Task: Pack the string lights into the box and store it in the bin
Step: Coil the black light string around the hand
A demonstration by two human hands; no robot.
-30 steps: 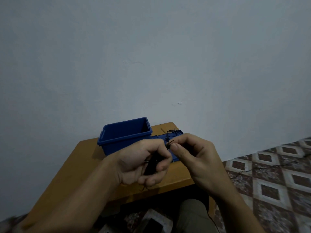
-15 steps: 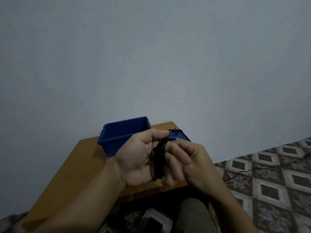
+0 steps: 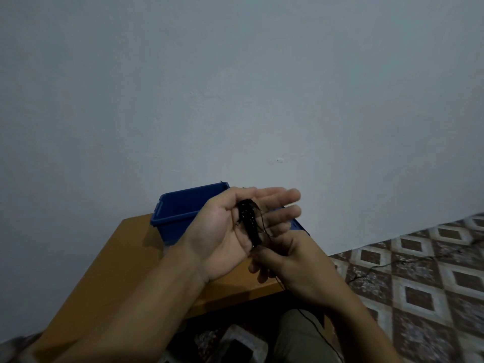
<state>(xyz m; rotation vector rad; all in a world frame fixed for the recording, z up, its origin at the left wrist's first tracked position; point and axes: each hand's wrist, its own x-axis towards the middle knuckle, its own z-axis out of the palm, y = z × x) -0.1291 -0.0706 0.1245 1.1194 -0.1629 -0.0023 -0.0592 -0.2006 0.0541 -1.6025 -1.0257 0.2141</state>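
Note:
A black coil of string lights (image 3: 250, 222) is wound around my left hand (image 3: 227, 231), which is palm up with its fingers stretched flat over the table. My right hand (image 3: 290, 260) sits just below and to the right of it, fingers pinched on the loose wire at the coil's lower end. A thin strand of wire (image 3: 311, 323) trails down past my right forearm. Behind my hands the blue bin (image 3: 180, 210) stands on the wooden table (image 3: 123, 260). The blue box (image 3: 298, 226) is mostly hidden by my fingers.
The table stands against a plain pale wall. To the right is a patterned tile floor (image 3: 419, 279) with a black wire lying across it. My knee in olive trousers (image 3: 301, 336) shows below the table's front edge.
My left hand has opened from a fist to a flat palm, showing the coil wound on it. My right hand has dropped from beside the coil to below it.

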